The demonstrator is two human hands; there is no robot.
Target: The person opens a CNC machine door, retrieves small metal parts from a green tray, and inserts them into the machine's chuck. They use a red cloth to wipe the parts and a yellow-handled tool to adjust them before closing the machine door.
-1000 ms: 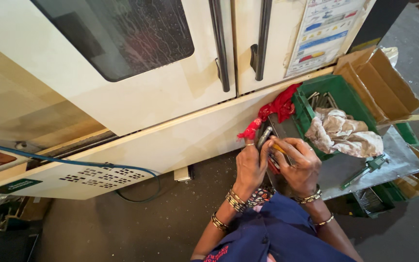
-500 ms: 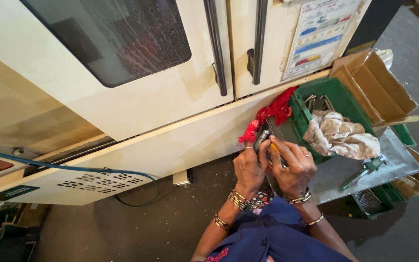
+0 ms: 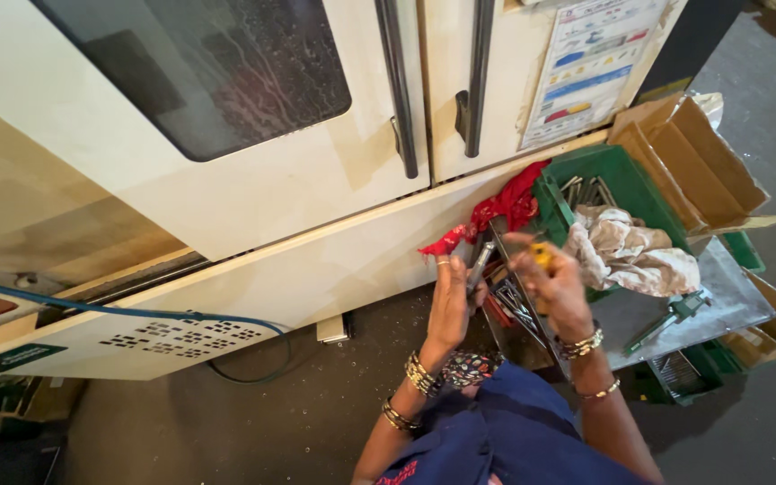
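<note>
Metal part (image 3: 480,262): a short grey rod or tool, upright and slightly tilted, in front of the machine's lower panel and above the tool tray.
Left hand (image 3: 452,301): raised, fingers wrapped round the lower end of the metal part; a ring and bangles show on it.
Right hand (image 3: 551,286): raised just beside the left, fingers closed on a small yellow piece (image 3: 541,255); what the piece is cannot be told, as it is blurred.
Gap between hands: small, with the yellow piece near the top of the metal part but apart from it.
Tool tray (image 3: 532,352): a dark tray under the hands with loose steel tools lying in it.
Red rag (image 3: 503,211): draped at the tray's far end, against the machine (image 3: 271,207).
Green crate (image 3: 626,180): right of the tray, holding metal bits and a crumpled pale cloth (image 3: 630,251).
Cardboard box (image 3: 702,166): open, just behind the crate.
Step in hand: judged as bringing the two held pieces together, each hand holding one.
What comes next calls for: a steady left grip, and lining up the yellow piece with the rod's end; the fit itself cannot be seen.
</note>
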